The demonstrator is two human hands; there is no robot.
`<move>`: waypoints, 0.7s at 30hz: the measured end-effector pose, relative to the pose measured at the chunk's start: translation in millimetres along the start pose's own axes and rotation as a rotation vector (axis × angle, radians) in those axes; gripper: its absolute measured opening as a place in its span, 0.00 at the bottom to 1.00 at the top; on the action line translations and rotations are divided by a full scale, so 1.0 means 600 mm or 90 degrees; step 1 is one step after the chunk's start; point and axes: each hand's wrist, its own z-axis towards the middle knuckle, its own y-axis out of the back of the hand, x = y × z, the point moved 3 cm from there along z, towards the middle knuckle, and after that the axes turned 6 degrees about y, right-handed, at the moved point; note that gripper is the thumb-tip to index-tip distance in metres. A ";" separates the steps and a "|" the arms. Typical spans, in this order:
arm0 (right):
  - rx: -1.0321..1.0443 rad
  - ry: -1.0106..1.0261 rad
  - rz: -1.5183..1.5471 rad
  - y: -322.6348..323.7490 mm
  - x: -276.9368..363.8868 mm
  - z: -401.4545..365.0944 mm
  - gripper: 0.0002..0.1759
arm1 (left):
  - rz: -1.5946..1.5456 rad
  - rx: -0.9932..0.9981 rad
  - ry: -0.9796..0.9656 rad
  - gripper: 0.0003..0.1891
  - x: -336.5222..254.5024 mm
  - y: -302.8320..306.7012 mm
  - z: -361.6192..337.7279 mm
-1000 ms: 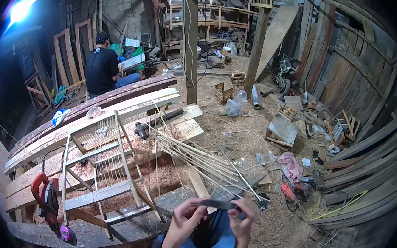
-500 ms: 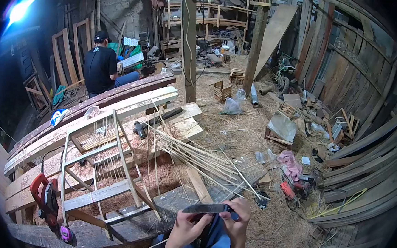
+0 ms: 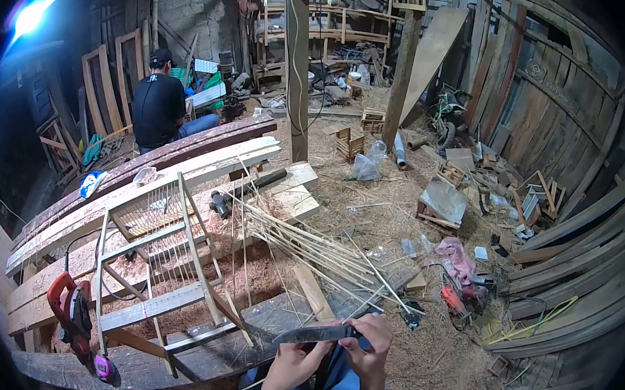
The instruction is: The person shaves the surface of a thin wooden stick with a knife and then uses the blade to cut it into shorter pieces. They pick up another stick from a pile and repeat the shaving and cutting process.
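Above my lap I hold a knife with a broad dark blade (image 3: 311, 334), its tip pointing left. My right hand (image 3: 369, 344) is closed around its handle end, which the fingers mostly cover. My left hand (image 3: 294, 368) is closed under the blade, thumb and fingers against its lower side; the exact contact is partly hidden. Just beyond the blade, a flat wooden board (image 3: 313, 293) rests against the dark bench edge. A bundle of thin wooden strips (image 3: 316, 249) lies across the bench in front of my hands.
A slatted wooden frame (image 3: 166, 272) stands on the bench to the left, by a red power tool (image 3: 68, 316) and pink tape measure (image 3: 103, 367). Another red tool (image 3: 454, 299) lies on the shaving-covered floor. A person (image 3: 161, 105) in black sits farther back.
The knife has turned slightly, its tip moving left and lower, with more of the blade's curved end showing. Both hands have shifted only slightly.
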 end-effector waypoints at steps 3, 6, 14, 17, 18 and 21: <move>0.019 0.009 -0.016 0.004 0.000 0.004 0.26 | -0.002 -0.004 -0.007 0.10 0.007 0.003 0.002; 0.028 0.005 -0.055 0.009 -0.014 0.003 0.25 | 0.028 -0.008 -0.060 0.13 -0.001 0.000 0.004; -0.241 -0.308 -0.201 0.111 -0.174 -0.077 0.23 | -0.035 -0.081 0.001 0.12 -0.042 0.054 -0.016; -0.185 -0.225 -0.154 0.114 -0.136 -0.076 0.27 | -0.001 -0.126 -0.001 0.14 -0.038 0.054 -0.014; -0.169 -0.218 -0.173 0.096 -0.096 -0.052 0.27 | -0.041 -0.099 0.023 0.15 -0.029 0.045 -0.008; -0.103 -0.109 -0.121 0.052 -0.073 -0.032 0.25 | -0.091 -0.036 0.068 0.18 -0.010 0.027 0.019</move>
